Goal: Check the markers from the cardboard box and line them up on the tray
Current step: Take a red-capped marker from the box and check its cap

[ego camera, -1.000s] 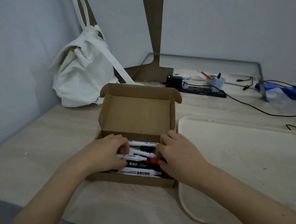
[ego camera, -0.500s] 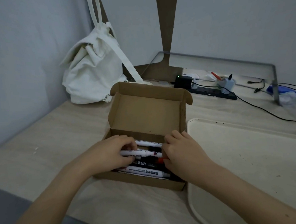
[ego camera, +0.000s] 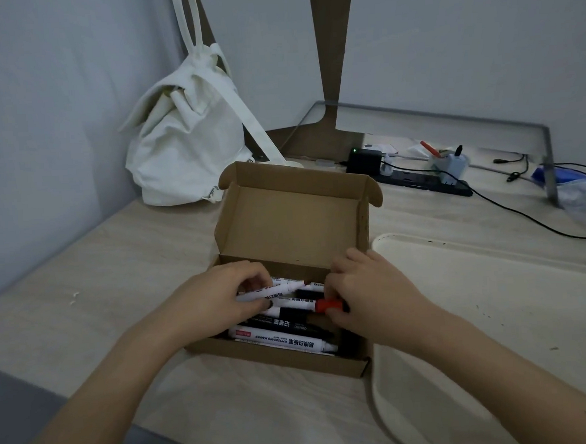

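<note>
At frame centre, my left hand [ego camera: 217, 300] pinches a white marker [ego camera: 272, 291] and my right hand [ego camera: 371, 294] grips a red cap [ego camera: 327, 305] inside the open cardboard box [ego camera: 284, 222], left of the tray [ego camera: 496, 312].

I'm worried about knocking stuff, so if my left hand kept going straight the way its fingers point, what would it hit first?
Probably your right hand: the left hand points rightward along the markers inside the cardboard box. Depth is unclear.
</note>
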### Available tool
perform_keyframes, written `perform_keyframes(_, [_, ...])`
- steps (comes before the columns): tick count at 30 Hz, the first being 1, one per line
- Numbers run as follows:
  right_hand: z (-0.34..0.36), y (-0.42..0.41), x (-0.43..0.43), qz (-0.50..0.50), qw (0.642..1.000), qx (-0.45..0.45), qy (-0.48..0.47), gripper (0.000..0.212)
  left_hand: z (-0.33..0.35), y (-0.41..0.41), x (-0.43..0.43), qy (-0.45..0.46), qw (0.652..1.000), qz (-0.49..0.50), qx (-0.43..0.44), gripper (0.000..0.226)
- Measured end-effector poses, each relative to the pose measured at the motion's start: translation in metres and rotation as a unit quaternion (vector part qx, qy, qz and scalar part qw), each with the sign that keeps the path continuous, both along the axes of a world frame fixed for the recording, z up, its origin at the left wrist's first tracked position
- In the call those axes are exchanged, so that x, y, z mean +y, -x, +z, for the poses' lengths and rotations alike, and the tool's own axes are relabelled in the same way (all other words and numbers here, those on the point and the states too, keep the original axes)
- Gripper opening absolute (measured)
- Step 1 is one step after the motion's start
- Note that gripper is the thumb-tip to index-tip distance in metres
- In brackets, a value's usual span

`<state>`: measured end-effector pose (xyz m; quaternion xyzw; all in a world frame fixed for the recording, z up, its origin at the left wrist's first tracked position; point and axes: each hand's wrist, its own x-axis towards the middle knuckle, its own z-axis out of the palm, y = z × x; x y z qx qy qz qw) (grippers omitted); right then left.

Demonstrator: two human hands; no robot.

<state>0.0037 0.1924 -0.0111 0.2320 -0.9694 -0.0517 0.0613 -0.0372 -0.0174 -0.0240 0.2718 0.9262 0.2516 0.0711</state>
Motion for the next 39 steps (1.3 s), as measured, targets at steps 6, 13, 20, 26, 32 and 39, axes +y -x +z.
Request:
perform_keyframes(6, [0.028, -0.016, 0.028, -0.057, 0.918, -0.127, 0.371, 0.007, 0.002, 0.000, 0.004, -0.079, 0.995, 0.010, 0.066, 0.016])
perform_keyframes(13, [0.024, -0.019, 0.042, -0.070, 0.821, -0.185, 0.535, 0.010, 0.003, -0.005, 0.015, -0.119, 0.984, -0.016, 0.129, 0.023])
perform_keyframes(20, [0.028, -0.022, 0.044, -0.055, 0.828, -0.146, 0.538, 0.015, 0.013, -0.014, 0.014, -0.131, 0.974, -0.014, 0.182, 0.031])
perform_keyframes(26, [0.028, -0.025, 0.039, -0.041, 0.848, -0.115, 0.516, 0.017, 0.018, -0.019, 0.014, -0.136, 0.970, -0.022, 0.199, 0.029])
perform_keyframes(32, [0.029, -0.026, 0.036, -0.055, 0.867, -0.085, 0.489, 0.017, 0.019, -0.020, 0.017, -0.121, 0.967, -0.026, 0.222, 0.029])
perform_keyframes(39, [0.028, -0.028, 0.034, -0.053, 0.895, -0.056, 0.440, 0.017, 0.017, -0.019, 0.017, -0.090, 0.967, -0.029, 0.237, 0.031])
